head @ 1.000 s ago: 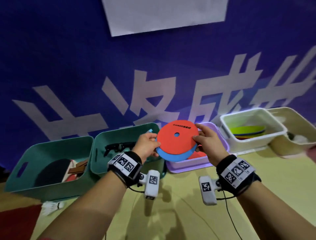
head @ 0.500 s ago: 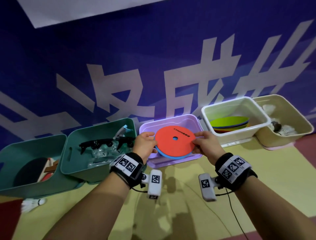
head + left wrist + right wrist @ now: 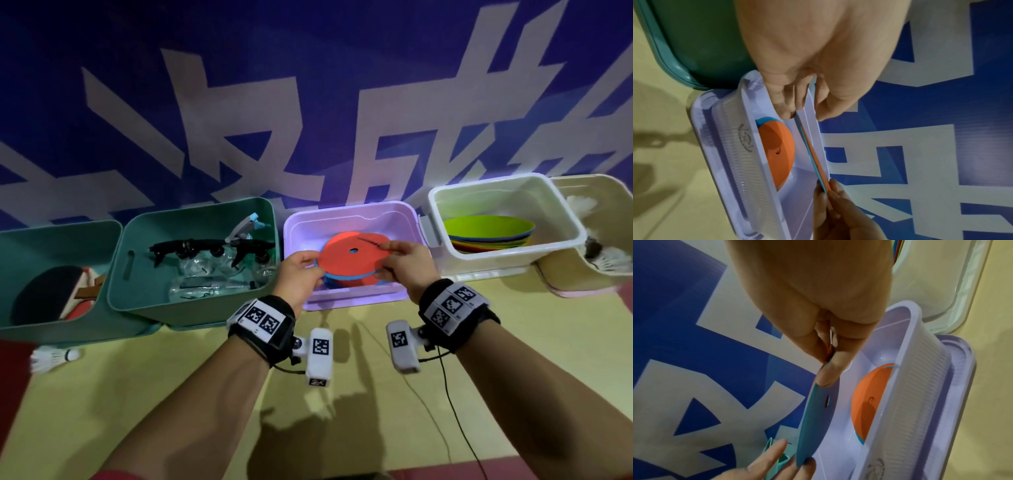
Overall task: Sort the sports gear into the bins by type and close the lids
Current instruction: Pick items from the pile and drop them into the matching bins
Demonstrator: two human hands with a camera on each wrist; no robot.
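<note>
Two stacked flat discs, a red disc (image 3: 349, 262) on a blue one, hang level just inside the open purple bin (image 3: 356, 207). My left hand (image 3: 317, 270) pinches their left edge and my right hand (image 3: 385, 258) pinches their right edge. In the left wrist view the held discs (image 3: 811, 154) show edge-on between my left hand (image 3: 803, 112) and the other hand's fingers (image 3: 835, 193). In the right wrist view my right hand (image 3: 827, 366) grips the pair, whose blue underside (image 3: 813, 418) faces the camera. More orange and blue discs (image 3: 869, 402) lie on the bin's floor.
Left of the purple bin stand a teal bin (image 3: 205, 205) with spray bottles and a teal bin (image 3: 61, 226) with paddles. On the right are a white bin (image 3: 507, 263) of stacked coloured cones and a beige bin (image 3: 582, 181) with shuttlecocks. One shuttlecock (image 3: 51, 358) lies on the yellow floor. A blue banner backs the bins.
Both hands have lowered the red and blue discs from above the purple bin's rim down into it. The head view has dropped and come closer.
</note>
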